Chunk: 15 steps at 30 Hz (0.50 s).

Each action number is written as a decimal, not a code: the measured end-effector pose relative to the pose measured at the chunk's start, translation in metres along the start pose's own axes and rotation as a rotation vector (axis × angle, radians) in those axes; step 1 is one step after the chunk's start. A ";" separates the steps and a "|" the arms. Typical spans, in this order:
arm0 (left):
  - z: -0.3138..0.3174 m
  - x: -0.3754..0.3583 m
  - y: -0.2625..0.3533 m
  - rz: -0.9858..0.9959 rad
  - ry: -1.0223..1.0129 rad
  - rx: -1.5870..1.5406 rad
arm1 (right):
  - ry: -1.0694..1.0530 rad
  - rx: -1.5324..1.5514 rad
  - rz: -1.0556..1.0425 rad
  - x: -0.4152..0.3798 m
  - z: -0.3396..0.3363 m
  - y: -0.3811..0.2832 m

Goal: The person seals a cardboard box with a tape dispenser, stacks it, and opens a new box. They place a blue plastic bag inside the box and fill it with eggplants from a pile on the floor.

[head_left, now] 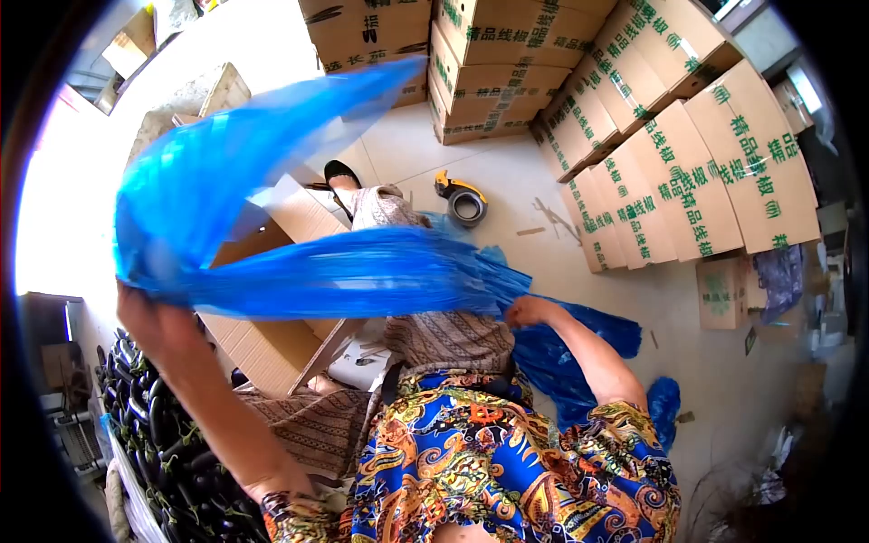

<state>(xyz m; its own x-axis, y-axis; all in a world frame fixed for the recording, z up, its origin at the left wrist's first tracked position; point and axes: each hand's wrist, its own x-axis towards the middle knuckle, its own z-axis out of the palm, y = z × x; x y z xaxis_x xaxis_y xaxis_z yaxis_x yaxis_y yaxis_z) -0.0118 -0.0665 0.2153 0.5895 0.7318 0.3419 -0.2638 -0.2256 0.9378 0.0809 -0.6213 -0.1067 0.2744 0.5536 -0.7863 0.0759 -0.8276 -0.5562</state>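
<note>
A large blue plastic bag (335, 271) stretches across my lap and billows up on the left, its upper part blurred by motion. My left hand (149, 317) is closed on the bag's left end, away from my body. At the bag's other end, my right hand (536, 311) is closed on the gathered plastic. More blue plastic (579, 362) lies on the floor below my right arm. Under the stretched bag, an open cardboard box (258, 348) stands between my legs, partly hidden by the plastic.
A heap of dark purple eggplants (167, 443) lies at my left. On the floor ahead sits a yellow tape dispenser (463, 201) with its roll. Cardboard cartons with green print (670, 181) are stacked at the back and right. Small scraps (552, 222) lie on the tiles.
</note>
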 end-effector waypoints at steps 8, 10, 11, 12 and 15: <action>-0.173 0.132 0.020 -0.107 0.188 -0.204 | 0.790 -0.017 -0.103 0.047 -0.026 -0.018; -0.234 0.159 0.012 -0.110 0.150 -0.141 | 0.850 -0.062 -0.168 0.095 -0.020 -0.017; -0.235 0.154 0.015 -0.109 0.217 -0.038 | 0.846 -0.040 -0.140 0.110 -0.016 -0.022; -0.234 0.150 0.016 -0.107 0.286 0.065 | 0.842 -0.018 -0.113 0.123 -0.011 -0.027; -0.201 0.134 0.021 -0.098 0.393 0.238 | 0.800 -0.023 0.022 0.140 0.000 -0.029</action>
<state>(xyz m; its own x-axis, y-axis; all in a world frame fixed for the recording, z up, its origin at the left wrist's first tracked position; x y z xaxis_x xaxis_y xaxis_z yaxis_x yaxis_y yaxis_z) -0.0918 0.1565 0.2693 0.2572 0.9348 0.2451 -0.0119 -0.2505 0.9680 0.1167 -0.5202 -0.2004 0.8798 0.3094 -0.3608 0.0795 -0.8442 -0.5300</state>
